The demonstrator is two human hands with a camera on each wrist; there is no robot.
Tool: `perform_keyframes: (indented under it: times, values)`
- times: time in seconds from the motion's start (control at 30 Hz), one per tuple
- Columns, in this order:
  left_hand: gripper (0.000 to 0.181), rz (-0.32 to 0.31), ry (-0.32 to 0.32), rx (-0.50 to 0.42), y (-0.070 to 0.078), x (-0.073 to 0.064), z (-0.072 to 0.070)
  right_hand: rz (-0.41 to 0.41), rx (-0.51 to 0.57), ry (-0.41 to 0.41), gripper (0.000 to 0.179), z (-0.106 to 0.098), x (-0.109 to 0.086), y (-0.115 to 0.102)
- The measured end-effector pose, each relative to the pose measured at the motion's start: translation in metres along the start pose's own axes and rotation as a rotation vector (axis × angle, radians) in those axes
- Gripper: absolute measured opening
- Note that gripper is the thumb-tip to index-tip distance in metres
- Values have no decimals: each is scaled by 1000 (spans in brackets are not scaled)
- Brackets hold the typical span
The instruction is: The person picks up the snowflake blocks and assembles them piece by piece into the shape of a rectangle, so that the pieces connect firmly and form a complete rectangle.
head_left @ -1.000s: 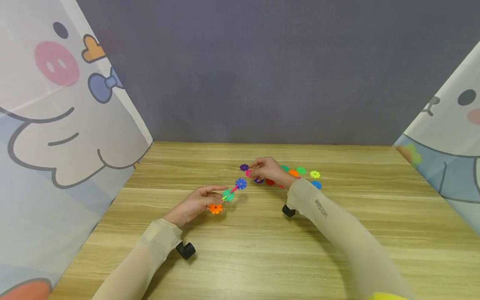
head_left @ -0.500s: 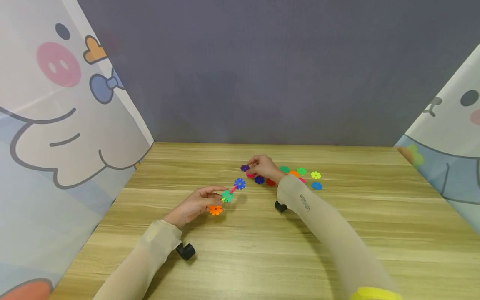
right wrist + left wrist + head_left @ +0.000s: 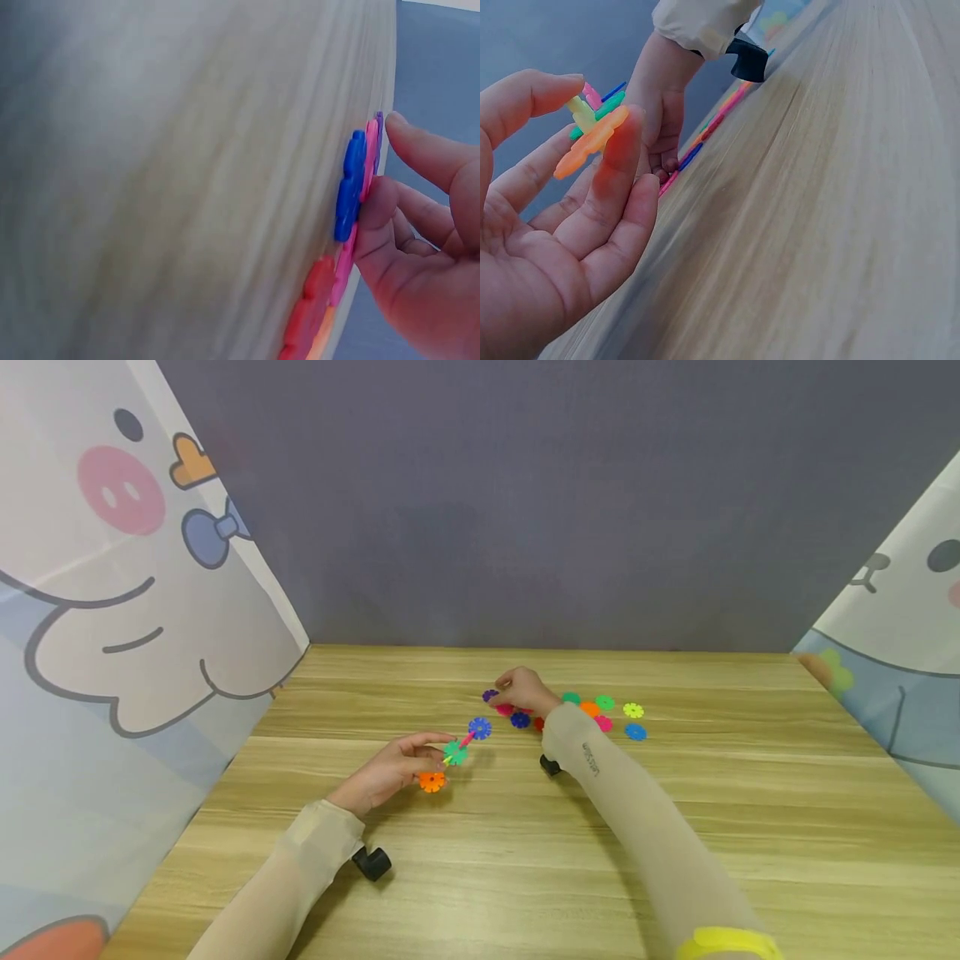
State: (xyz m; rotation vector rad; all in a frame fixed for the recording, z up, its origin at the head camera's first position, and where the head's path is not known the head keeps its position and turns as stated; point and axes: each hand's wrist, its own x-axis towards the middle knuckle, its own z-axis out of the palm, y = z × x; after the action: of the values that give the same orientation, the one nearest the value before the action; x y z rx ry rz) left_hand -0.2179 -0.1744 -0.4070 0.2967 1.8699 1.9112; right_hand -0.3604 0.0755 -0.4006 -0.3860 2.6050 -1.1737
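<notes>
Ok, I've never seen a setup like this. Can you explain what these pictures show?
There's no machine here: a person works with two bare hands. The head picture comes from a camera worn on the head, looking forward and down; the two wrist pictures come from cameras on each wrist. The left hand holds a joined chain of notched discs, including an orange disc and a green disc. The right hand is at a purple disc; whether it grips anything is unclear. More discs, like the yellow disc, lie on the wood-grain tabletop.
</notes>
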Motion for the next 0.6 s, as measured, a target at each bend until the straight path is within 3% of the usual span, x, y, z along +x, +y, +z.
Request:
perform_keyframes:
  times: [0.2,0.6]
  values:
    - [49,-12,8,16,-1,0,1,-62,-125,11,42,3,0,-4]
    - [50,-12,1,27,0,3,2,-95,-134,37,28,2,1,-2]
